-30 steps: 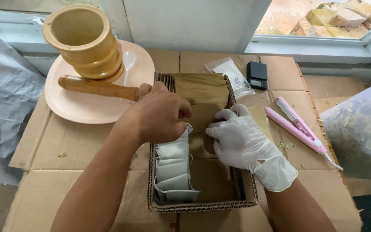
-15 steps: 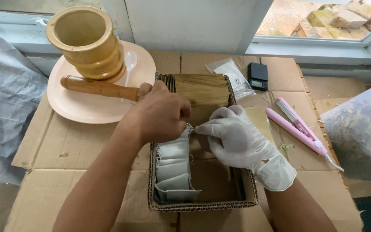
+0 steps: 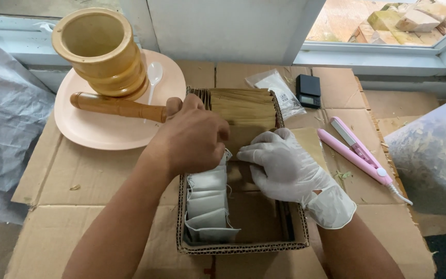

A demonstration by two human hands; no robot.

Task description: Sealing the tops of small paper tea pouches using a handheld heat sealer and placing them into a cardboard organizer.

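Observation:
A corrugated cardboard box (image 3: 243,247) sits in front of me on flattened cardboard. A row of small white filter sachets (image 3: 207,206) stands along its left side, and a stack of tan paper envelopes (image 3: 243,106) fills its far end. My bare left hand (image 3: 192,137) curls over the top of the sachet row, fingers closed around the farthest ones. My right hand (image 3: 285,168), in a white glove, reaches into the box from the right, its fingertips pinching at the same spot. What they pinch is hidden by the hands.
A wooden mortar (image 3: 101,49), wooden pestle (image 3: 117,106) and white plastic spoon (image 3: 153,77) rest on a peach plate (image 3: 89,134) at back left. A pink sealing iron (image 3: 360,152), black pocket scale (image 3: 308,89), clear packet (image 3: 277,88) and bag of dried herbs (image 3: 434,160) lie right.
My gloved right hand has slid left, its fingertips now meeting my left hand over the sachets. The left hand has barely moved.

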